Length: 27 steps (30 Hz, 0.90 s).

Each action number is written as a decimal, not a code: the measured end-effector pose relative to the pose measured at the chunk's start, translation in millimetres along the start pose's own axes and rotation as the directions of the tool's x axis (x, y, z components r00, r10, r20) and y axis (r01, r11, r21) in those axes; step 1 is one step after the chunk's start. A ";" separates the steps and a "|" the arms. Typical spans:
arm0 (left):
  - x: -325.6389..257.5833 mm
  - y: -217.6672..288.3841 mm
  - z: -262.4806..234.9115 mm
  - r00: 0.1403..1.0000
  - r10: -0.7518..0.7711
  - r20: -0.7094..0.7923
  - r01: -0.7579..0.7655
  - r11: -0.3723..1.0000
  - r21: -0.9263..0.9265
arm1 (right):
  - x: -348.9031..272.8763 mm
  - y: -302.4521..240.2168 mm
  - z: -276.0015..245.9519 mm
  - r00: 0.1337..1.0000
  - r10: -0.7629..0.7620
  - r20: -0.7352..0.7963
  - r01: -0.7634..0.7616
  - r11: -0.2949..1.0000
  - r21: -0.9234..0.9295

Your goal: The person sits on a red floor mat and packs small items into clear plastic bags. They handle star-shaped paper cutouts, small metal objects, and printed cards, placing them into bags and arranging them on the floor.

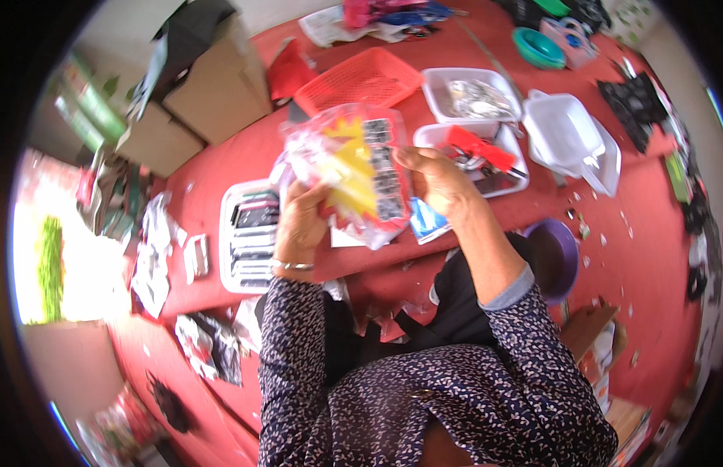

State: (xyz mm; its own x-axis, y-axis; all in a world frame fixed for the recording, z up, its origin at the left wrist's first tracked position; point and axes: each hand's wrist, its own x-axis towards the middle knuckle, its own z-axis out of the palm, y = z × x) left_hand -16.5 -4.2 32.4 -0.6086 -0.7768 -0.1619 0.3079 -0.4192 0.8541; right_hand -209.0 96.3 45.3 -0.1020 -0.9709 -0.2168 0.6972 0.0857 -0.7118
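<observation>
Red tabletop stretches across the view. Above it, a person's left hand grips the left side of a yellow-and-red plastic packet, and the right hand pinches its right edge. Left of the packet sits a white tray of dark pieces; beyond the packet, a red basket; right of the packet, a white bin holding a red object.

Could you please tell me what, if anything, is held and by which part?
A clear plastic packet printed red and yellow: left grip at its left side, right grip at its right edge.
</observation>
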 end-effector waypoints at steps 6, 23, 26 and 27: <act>-8.3 0.0 3.8 0.999 -0.019 0.051 0.028 0.983 -0.179 | 6.1 17.7 14.1 0.988 -0.136 -0.074 0.105 0.941 -0.322; -16.4 -39.0 11.3 0.996 -0.047 0.071 0.051 0.997 -0.059 | 13.9 16.3 0.4 0.880 -0.317 -0.353 0.249 0.942 -0.225; -20.7 -32.7 18.3 0.998 -0.037 0.057 0.047 0.981 -0.189 | 13.3 15.9 9.7 0.846 -0.362 -0.392 0.301 0.930 -0.210; -21.9 -28.8 21.6 0.998 -0.039 0.048 0.048 0.975 -0.218 | 12.6 17.8 12.3 0.832 -0.390 -0.394 0.335 0.920 -0.202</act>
State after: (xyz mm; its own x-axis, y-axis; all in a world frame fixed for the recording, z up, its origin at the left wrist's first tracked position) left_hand -27.8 35.0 22.0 -0.6547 -0.7364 -0.1706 0.4300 -0.5484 0.7172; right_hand -189.1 82.8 38.1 -0.6362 -0.7535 -0.1659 0.4637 -0.2015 -0.8628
